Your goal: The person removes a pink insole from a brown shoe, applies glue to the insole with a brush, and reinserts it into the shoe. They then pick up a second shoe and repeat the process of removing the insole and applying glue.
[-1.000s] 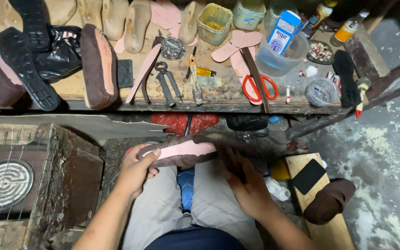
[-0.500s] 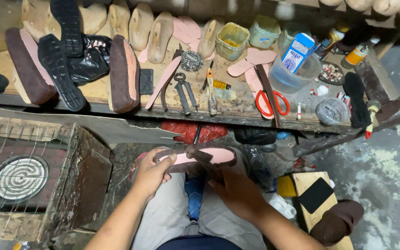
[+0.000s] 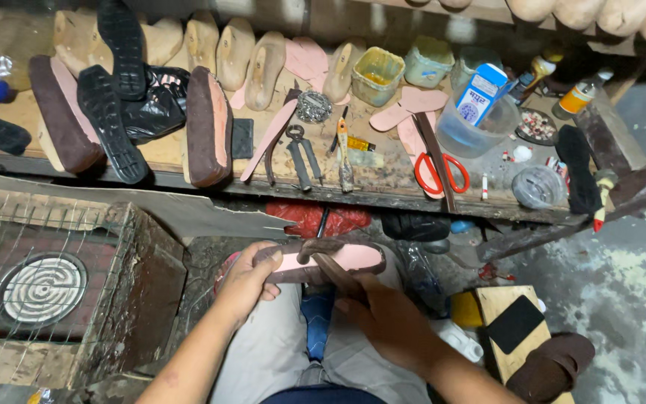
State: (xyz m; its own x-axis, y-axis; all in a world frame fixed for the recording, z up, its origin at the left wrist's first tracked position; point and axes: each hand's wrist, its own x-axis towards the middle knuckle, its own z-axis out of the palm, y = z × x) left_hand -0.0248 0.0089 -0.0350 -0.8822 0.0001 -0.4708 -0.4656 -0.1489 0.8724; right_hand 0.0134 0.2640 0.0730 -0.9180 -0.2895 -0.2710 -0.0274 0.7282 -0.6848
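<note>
While I sat low before the wooden bench point(image 3: 188, 161), my left hand point(image 3: 248, 280) gripped one end of the shoe point(image 3: 323, 259), fingers curled under it and thumb laid over the brown upper, so the pink insole faced up above my lap. My right hand point(image 3: 386, 322) was closed around a dark tool point(image 3: 338, 273), whose slanted tip rested against the shoe's edge near the middle; what kind of tool it was, I could not tell.

On the bench ahead lay pincers point(image 3: 302, 153), red-handled scissors point(image 3: 439, 170), a yellow tub point(image 3: 377, 75), and a clear plastic container point(image 3: 476, 127) with a blue and white carton point(image 3: 480, 91) standing in it. Pale wooden lasts point(image 3: 233, 56) stood in a row at the back, and black rubber soles point(image 3: 110, 112) lay at the left, beside a half-made brown shoe point(image 3: 207, 127) resting on its side. To my left stood a coil heater point(image 3: 39, 288) under a wire grille. On the floor to my right sat a wooden block point(image 3: 499, 348) with a black pad point(image 3: 516, 323) on it, and a brown piece point(image 3: 555, 366) just beside it.
</note>
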